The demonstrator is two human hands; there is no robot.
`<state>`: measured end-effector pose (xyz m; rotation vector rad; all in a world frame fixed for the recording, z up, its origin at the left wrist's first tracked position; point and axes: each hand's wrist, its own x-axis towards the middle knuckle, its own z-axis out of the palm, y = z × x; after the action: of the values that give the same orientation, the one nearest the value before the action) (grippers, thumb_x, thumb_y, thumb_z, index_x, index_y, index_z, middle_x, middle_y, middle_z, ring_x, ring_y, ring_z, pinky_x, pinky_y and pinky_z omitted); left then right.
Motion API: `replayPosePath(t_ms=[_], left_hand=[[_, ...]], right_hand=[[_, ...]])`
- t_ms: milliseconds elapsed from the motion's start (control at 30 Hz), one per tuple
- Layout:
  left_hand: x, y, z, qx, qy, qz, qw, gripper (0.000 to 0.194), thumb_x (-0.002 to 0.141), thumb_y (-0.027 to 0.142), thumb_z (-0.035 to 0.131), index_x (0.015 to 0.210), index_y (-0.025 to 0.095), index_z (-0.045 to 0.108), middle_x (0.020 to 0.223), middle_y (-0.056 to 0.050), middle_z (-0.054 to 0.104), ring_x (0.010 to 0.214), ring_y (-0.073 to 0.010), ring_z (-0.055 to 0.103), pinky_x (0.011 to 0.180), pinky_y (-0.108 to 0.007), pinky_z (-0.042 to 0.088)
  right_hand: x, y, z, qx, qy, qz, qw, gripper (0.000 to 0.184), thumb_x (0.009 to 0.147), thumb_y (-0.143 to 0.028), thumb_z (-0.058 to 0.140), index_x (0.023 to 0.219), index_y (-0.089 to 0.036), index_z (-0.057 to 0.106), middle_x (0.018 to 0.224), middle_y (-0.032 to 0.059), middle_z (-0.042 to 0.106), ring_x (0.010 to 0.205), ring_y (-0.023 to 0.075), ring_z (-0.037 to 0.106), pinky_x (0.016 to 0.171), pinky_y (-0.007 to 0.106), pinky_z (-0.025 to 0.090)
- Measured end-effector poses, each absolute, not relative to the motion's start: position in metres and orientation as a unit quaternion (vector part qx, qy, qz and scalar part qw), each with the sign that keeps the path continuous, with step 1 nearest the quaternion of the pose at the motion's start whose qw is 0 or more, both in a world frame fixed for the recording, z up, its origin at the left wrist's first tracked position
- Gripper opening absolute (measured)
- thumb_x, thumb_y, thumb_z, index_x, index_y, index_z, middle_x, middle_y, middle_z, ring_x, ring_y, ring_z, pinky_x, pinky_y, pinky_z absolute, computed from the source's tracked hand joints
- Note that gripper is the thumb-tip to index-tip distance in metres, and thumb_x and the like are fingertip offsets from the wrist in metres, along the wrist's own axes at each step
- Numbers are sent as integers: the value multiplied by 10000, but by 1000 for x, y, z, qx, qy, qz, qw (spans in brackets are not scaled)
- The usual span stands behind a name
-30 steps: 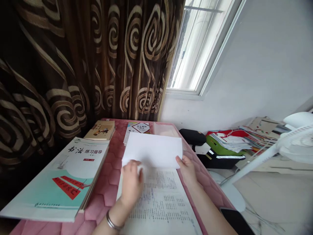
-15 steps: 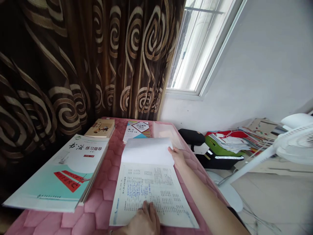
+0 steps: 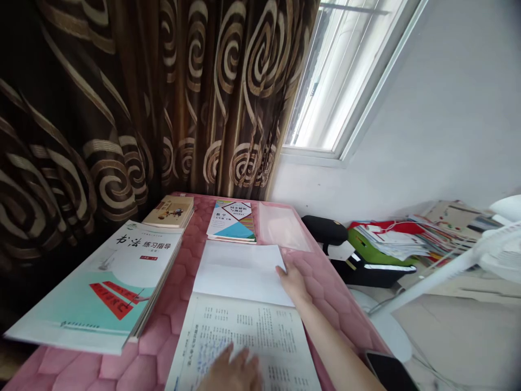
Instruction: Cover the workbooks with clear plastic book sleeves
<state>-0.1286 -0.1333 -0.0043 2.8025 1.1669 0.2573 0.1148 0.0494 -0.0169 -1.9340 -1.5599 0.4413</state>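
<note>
A printed page (image 3: 244, 326) with blue handwriting lies near the front of the pink padded cover. At its far end, a blank white sheet of paper (image 3: 240, 271) lies nearly flat. My right hand (image 3: 293, 281) pinches that sheet's right edge, thumb on top. My left hand (image 3: 234, 369) lies low over the printed page, fingers stretched out and a little blurred; part of it is below the frame. Just beyond the white sheet lies a math workbook (image 3: 232, 220) with a blue and white cover.
A stack of books topped by a calligraphy book (image 3: 106, 282) stands at left, with smaller brown books (image 3: 171, 212) behind. A clear plastic sheet (image 3: 283, 225) lies far right. Beside the pink cover (image 3: 179, 304) are a phone (image 3: 388, 369), black pouch (image 3: 325, 231), paper pile (image 3: 399, 236) and white fan (image 3: 431, 277).
The raised white sheet has come down flatter, and the papers have slid nearer to me, uncovering the math workbook. My left hand has moved from the sheet's near edge to the lower page.
</note>
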Motion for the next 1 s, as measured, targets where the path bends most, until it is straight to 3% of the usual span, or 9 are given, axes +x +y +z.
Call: replayPosePath(t_ms=[67,167,400,500,667,767,833,900,1000], left_hand=[[-128,-105,12,909,406,65,61,535,932,437,431,1426,235,452,1501,-102,419,1358,-305,414,1070,-494,393],[-133,-67,31,869,482,31,113,581,971,447,289,1510,231,258,1597,-60,172,1472,-292,145,1171,-581,151],[-140,-44,23,829,518,7,212,691,936,587,200,1532,247,118,1610,-48,-11,1463,-353,-78,1110,-685,-41],[-137,-43,22,822,523,-3,224,719,914,609,237,1530,254,124,1611,-46,-14,1456,-377,-84,1093,-704,-46],[-133,-53,38,800,561,-42,208,829,827,651,435,1519,264,193,1605,-126,-5,1430,-461,-53,1067,-736,25],[-130,-58,51,782,596,-76,168,805,805,609,530,1489,241,320,1563,-226,209,1401,-504,191,1041,-740,155],[-124,-51,57,767,627,-66,118,610,892,498,456,1414,181,469,1402,-249,496,1287,-446,456,1051,-702,209],[-116,-31,58,767,637,-26,79,502,949,384,365,1361,146,527,1277,-217,619,1223,-363,546,1095,-646,205],[-108,15,49,809,580,26,93,513,957,337,334,1437,180,421,1553,-123,321,1439,-296,262,1162,-567,143]], right_hand=[[114,50,-17,-735,-589,155,297,335,870,-263,513,1145,-113,633,1053,146,726,1023,261,676,852,292,488],[113,50,-17,-738,-594,138,289,346,885,-245,495,1185,-113,606,1107,145,709,1059,257,661,877,290,482],[91,33,-3,-736,-625,49,257,540,912,-229,451,1414,-39,405,1420,239,468,1332,324,428,1070,415,342],[64,14,9,-676,-716,-1,171,570,933,-348,441,1451,-115,403,1558,171,277,1403,355,289,1124,480,252],[41,-9,14,-616,-780,107,44,588,968,-524,297,1494,-264,338,1606,56,148,1465,344,115,1141,550,164],[49,-12,12,-637,-759,135,13,614,966,-544,288,1513,-265,278,1608,61,100,1472,332,48,1151,557,103],[55,-11,11,-636,-759,141,8,621,967,-537,289,1520,-257,251,1607,58,69,1474,315,23,1159,542,83],[58,-11,10,-630,-763,142,8,621,966,-533,291,1521,-256,248,1606,55,54,1475,307,12,1162,541,66],[58,-11,7,-625,-767,141,17,621,965,-546,276,1517,-263,259,1604,53,48,1475,304,5,1163,547,46]])
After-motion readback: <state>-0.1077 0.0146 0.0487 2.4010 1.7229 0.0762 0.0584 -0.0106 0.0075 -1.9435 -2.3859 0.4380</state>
